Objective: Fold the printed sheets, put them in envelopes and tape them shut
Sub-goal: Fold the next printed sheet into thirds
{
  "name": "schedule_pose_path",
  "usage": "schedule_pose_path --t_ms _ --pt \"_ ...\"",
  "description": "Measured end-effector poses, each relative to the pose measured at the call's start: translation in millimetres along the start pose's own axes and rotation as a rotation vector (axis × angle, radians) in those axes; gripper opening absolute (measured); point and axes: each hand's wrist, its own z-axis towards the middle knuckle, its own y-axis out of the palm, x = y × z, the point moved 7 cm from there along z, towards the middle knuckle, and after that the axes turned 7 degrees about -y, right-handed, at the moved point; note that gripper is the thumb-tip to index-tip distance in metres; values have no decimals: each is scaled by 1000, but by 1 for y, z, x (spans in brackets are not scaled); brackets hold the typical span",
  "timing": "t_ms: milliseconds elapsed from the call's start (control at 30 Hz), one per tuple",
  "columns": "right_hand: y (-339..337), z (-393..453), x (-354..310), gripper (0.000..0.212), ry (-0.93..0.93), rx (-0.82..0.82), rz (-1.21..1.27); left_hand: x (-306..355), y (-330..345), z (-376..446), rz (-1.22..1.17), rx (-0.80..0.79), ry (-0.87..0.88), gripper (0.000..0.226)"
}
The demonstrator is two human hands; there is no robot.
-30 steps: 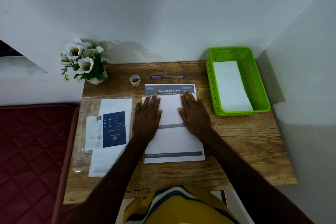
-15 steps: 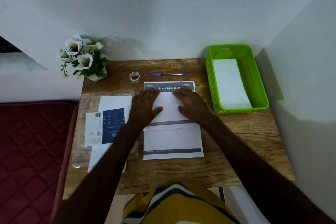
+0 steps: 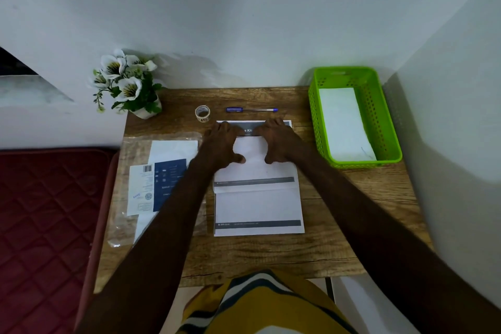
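A stack of printed sheets [image 3: 257, 209] lies in the middle of the wooden table [image 3: 271, 255]. The top sheet's lower part is folded up, and its dark footer band [image 3: 254, 181] runs across the middle. My left hand [image 3: 221, 144] and my right hand [image 3: 279, 141] rest side by side on the sheet's upper part. Their fingertips reach the dark header at the far edge, and the thumbs lie on the folded flap. A clear pack of envelopes [image 3: 162, 184] lies left of the sheets. A small tape roll [image 3: 202, 113] stands beyond them.
A blue pen [image 3: 252, 110] lies by the tape near the wall. A green basket [image 3: 314, 116] at the right holds a white envelope [image 3: 344, 125]. A flower pot [image 3: 127, 84] stands at the back left corner. A red mattress [image 3: 40, 225] borders the table's left side.
Both hands have slid away from me, from the middle of the folded flap up to the header edge of the sheet. The sheets have stayed in place.
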Motion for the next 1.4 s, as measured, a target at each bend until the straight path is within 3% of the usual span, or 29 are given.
schedule_pose_path --t_ms 233,400,500,633,733,867,1067,1233,1400 --pt "-6 6 -3 89 28 -65 -28 4 -2 2 13 -3 20 77" --pt "-14 -3 -3 91 44 37 -97 5 -12 -7 70 89 15 80" --pt "-17 -13 1 75 59 116 -33 8 -20 -18 90 181 5 71" --pt "-23 -25 9 41 87 202 60 8 -29 -30 -13 283 26 42" --pt "-34 -35 4 28 77 301 -32 9 -38 -39 -45 400 91 23" --pt "-28 -46 -5 34 94 406 -82 15 -30 -50 -7 487 185 28" --pt "17 -51 -13 43 15 458 -29 8 7 -56 21 359 118 54" --pt "41 -53 -11 47 -40 526 -70 2 31 -55 78 287 88 55" --pt "53 -55 -9 53 -76 575 -80 3 38 -60 49 332 86 57"
